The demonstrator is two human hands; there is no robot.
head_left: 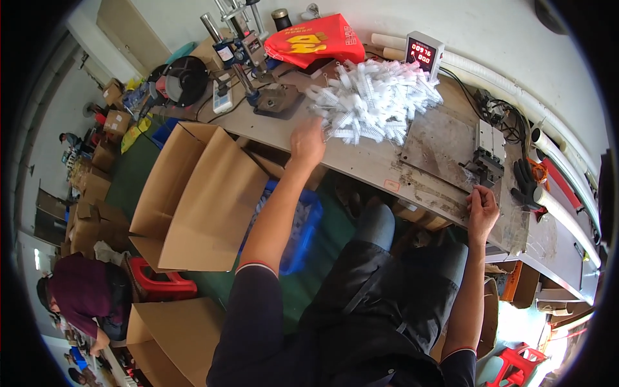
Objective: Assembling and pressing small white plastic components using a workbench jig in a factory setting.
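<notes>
A heap of small white bristle brushes (377, 100), some with thin wire ends, lies on the workbench. My left hand (308, 140) is at the heap's near left edge, over the bench's front edge. Motion blurs its fingers, so I cannot tell whether it holds a brush. My right hand (482, 211) is by the front edge farther right, with thumb and fingers pinched together. Whatever they may hold is too small to make out. Just beyond that hand stands a small metal clamping fixture (488, 158), beside a flat metal plate (442, 147).
Behind the heap stands a counter box (424, 51) with red digits, near a red bag (316, 40). A drill-press-like stand (274, 98) is at the back left. Open cardboard boxes (213, 200) and a blue crate (303, 242) sit left of my legs. A black glove (525, 184) lies right.
</notes>
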